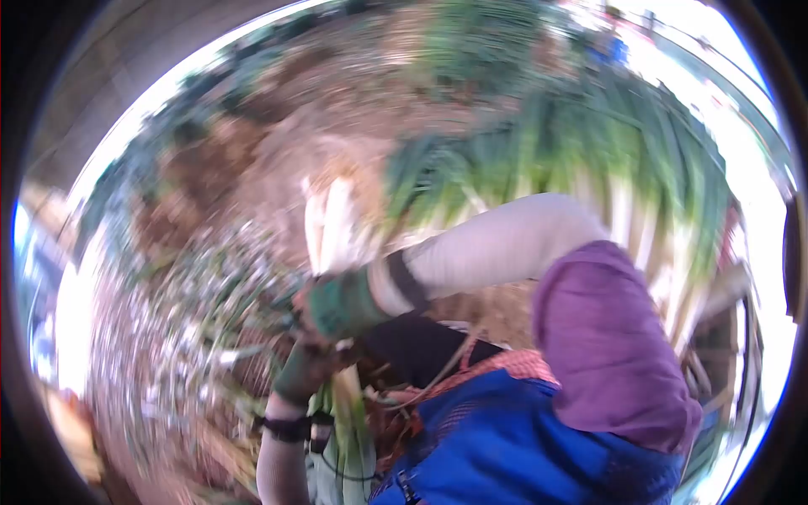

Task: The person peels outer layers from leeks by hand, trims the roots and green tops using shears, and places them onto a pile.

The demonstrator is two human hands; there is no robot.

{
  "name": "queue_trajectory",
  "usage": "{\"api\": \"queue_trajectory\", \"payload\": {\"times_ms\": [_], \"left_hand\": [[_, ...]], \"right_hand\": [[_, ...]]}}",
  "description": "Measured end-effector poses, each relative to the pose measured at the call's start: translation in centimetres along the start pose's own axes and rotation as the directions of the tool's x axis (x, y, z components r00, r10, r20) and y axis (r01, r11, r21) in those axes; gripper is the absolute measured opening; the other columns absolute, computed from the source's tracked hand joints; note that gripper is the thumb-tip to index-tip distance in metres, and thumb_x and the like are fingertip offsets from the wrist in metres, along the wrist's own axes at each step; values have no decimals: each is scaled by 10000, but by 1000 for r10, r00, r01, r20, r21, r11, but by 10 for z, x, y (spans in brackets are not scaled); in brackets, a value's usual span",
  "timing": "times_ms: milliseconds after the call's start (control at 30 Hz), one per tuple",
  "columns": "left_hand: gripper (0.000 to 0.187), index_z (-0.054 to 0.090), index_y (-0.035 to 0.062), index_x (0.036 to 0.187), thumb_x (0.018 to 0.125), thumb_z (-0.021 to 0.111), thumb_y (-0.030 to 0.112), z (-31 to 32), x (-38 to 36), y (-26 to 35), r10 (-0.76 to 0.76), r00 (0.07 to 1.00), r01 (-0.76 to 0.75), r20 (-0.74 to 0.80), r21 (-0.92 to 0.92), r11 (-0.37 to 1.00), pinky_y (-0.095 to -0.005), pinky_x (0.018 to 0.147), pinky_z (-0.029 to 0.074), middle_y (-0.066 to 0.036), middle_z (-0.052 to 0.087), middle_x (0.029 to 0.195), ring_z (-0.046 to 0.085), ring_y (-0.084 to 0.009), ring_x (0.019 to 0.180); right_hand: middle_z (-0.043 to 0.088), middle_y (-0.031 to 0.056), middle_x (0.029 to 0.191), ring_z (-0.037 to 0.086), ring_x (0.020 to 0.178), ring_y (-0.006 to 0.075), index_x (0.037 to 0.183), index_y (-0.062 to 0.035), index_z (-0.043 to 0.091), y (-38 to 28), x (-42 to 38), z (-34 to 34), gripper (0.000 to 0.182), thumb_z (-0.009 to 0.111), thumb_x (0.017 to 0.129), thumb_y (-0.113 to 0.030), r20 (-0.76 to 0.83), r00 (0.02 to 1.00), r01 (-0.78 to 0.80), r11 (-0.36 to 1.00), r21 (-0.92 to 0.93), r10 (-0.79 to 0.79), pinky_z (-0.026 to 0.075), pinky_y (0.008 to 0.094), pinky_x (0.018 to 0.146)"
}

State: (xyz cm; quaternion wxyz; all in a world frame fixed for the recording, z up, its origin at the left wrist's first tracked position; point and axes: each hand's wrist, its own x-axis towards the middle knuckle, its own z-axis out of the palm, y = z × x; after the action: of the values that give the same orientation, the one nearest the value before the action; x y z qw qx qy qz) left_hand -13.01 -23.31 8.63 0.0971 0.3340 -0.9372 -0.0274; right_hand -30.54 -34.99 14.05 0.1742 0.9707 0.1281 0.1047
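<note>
A small bunch of leeks (333, 225) runs through both hands, its white shanks and brownish root ends pointing away from me and its green leaves hanging toward my lap. My right hand (338, 305), in a green fingerless glove, is closed around the bunch at the lower end of the white shanks. Just below it, touching or nearly so, my left hand (305, 370) in a similar glove grips near the leaves. Motion blur hides the exact finger positions. Dark bands circle both wrists.
A long row of leeks (623, 160) lies to the right, green tops away and white shanks toward me. Leaf scraps (202, 328) litter the ground at left. Bare soil (282, 160) lies ahead. A blue apron (539, 438) covers my lap. Someone in blue (610, 49) is far off.
</note>
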Motion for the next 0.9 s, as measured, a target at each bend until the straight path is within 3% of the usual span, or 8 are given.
{"api": "queue_trajectory", "payload": {"times_ms": [67,100,167,300,467,633,700,900], "left_hand": [[561,471,19,1387,891,691,163,6,36,18,-193,979,192,58,-564,803,-378,1019,435,-173,585,1275,542,-312,1228],[562,485,10,1365,879,709,183,-9,55,41,-383,882,390,276,-883,261,-378,997,445,-185,594,1248,561,-318,1200],[557,492,3,1352,860,708,151,-37,84,61,-252,949,315,192,-659,683,-383,942,475,-161,612,1238,602,-309,1137],[590,551,-5,1278,777,782,206,-89,116,76,-357,847,532,395,-656,536,-388,906,492,-165,631,1206,642,-259,1055],[403,568,-18,1217,864,675,145,-157,116,45,-275,936,239,-220,-177,955,-344,850,482,-105,629,1088,608,-215,981],[374,582,-9,1194,868,673,149,-154,98,-19,-495,812,428,-310,-260,866,-342,858,484,-95,637,1075,612,-214,976],[362,587,-6,1184,869,673,151,-147,94,-39,-557,777,478,-293,-302,825,-341,862,484,-92,640,1070,613,-214,975],[327,603,5,1156,874,671,156,-120,91,-67,-637,742,538,-208,-382,752,-338,872,486,-80,649,1054,618,-213,969]], "right_hand": [[631,22,609,657,590,252,833,-121,660,-16,-41,14,145,651,763,-248,-353,935,-57,997,-47,37,475,427,461],[627,20,620,647,576,253,845,-118,651,-28,-61,13,156,638,777,-258,-352,916,-205,979,5,193,471,428,460],[622,18,662,634,571,249,879,-118,635,-46,-98,-2,175,611,807,-276,-328,854,-407,911,64,405,474,422,472],[619,23,755,641,632,235,930,-146,626,-64,-194,-65,172,584,849,-291,-311,789,-576,814,-76,529,509,395,543],[699,70,936,684,840,247,1048,-112,700,-88,-360,-192,215,654,870,-223,-423,442,-888,318,-333,791,572,360,753],[696,105,994,697,801,274,1305,-170,589,-184,-500,-290,438,653,887,-284,-657,84,-736,-398,-548,749,565,408,703],[689,133,981,705,823,309,1426,-239,456,-228,-544,-294,596,653,864,-280,-707,-285,-588,-700,-404,647,565,438,721],[668,245,1150,659,1058,398,1444,-206,408,-336,-704,-194,699,675,810,-332,-344,-923,-134,-983,-128,171,523,473,906]]}}
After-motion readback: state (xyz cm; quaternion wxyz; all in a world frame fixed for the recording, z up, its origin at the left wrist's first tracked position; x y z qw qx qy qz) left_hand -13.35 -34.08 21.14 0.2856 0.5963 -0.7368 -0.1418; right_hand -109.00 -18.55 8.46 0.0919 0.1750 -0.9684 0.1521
